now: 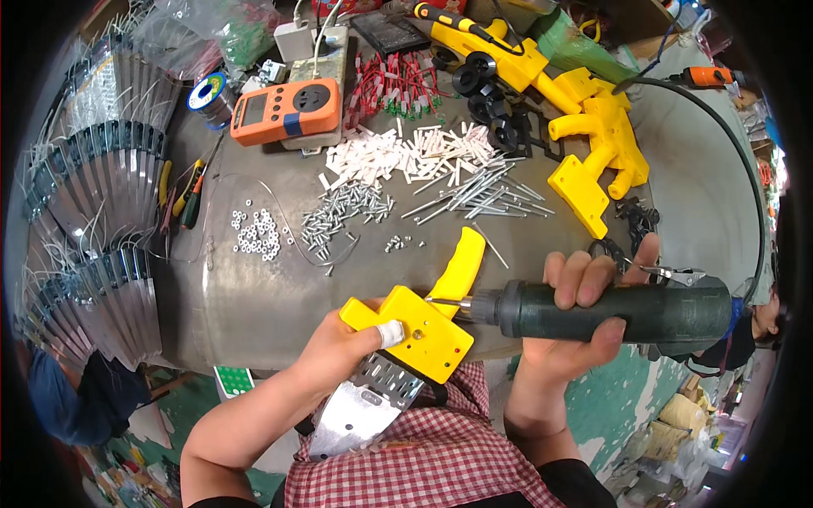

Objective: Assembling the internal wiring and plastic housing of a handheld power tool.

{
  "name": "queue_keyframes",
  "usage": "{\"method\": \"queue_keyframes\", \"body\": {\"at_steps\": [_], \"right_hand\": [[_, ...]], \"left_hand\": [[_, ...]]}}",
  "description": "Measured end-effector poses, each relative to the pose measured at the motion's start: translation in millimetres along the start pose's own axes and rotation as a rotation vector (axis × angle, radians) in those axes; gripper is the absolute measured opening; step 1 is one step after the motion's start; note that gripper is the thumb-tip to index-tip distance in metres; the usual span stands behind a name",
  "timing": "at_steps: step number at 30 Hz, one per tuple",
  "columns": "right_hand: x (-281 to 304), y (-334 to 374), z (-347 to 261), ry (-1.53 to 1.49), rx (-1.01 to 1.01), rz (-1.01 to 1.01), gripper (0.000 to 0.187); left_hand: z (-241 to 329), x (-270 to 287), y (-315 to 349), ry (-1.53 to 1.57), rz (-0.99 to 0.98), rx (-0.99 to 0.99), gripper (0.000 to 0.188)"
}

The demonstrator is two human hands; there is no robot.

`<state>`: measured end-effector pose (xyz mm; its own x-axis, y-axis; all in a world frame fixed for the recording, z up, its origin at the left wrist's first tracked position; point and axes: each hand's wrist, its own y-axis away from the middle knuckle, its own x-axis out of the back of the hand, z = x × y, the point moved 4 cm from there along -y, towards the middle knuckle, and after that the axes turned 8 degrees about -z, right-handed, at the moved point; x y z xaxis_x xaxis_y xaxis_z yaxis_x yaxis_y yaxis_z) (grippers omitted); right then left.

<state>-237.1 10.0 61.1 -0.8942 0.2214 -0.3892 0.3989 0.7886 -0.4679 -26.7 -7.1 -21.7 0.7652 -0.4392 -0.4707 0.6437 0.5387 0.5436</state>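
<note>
My left hand is closed round a yellow plastic tool housing with a curved handle; a white wrap covers the thumb. A slotted silver metal plate sticks out of the housing toward my checked apron. My right hand grips a dark electric screwdriver, held level, its cable leaving from the right end. The screwdriver's bit meets the housing's upper edge, beside the base of the handle; the screw head there cannot be made out. Beyond the housing lie several small screws and a long thin metal rod.
On the table are white nuts, screws, pale sleeves, long pins, red-wired parts and an orange meter. Metal plates are stacked left. Yellow housings lie at right, near the screwdriver's cable.
</note>
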Motion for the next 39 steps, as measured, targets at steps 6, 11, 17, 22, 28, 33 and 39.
{"method": "queue_keyframes", "body": {"at_steps": [6, 11, 17, 22, 28, 33, 39], "right_hand": [[3.1, 4.8, -6.3, -0.086, -0.042, -0.038, 0.088], [-0.5, 5.9, -2.6, -0.093, -0.031, -0.068, 0.086], [-6.3, 9.1, -1.7, -0.050, -0.032, -0.065, 0.087], [-5.7, 10.4, -0.7, -0.022, -0.039, -0.065, 0.088], [-1.1, -2.1, -0.6, -0.198, -0.041, -0.040, 0.067], [19.6, -20.7, 40.7, -0.168, -0.113, 0.135, 0.066], [2.3, -31.7, 44.9, 0.065, 0.018, -0.026, 0.076]], "left_hand": [[-1.4, 3.1, -2.6, 0.025, -0.023, -0.022, 0.042], [0.0, 3.5, -2.2, 0.027, -0.010, -0.032, 0.039], [1.8, 0.6, 0.0, 0.016, 0.001, -0.030, 0.038], [0.4, 0.6, -0.8, 0.001, -0.018, -0.038, 0.039], [4.7, 0.7, 0.6, 0.042, -0.032, 0.000, 0.042], [-7.0, -4.4, -0.1, -0.036, -0.016, 0.015, 0.047], [-6.4, -3.0, -0.8, -0.086, 0.000, 0.076, 0.045]]}}
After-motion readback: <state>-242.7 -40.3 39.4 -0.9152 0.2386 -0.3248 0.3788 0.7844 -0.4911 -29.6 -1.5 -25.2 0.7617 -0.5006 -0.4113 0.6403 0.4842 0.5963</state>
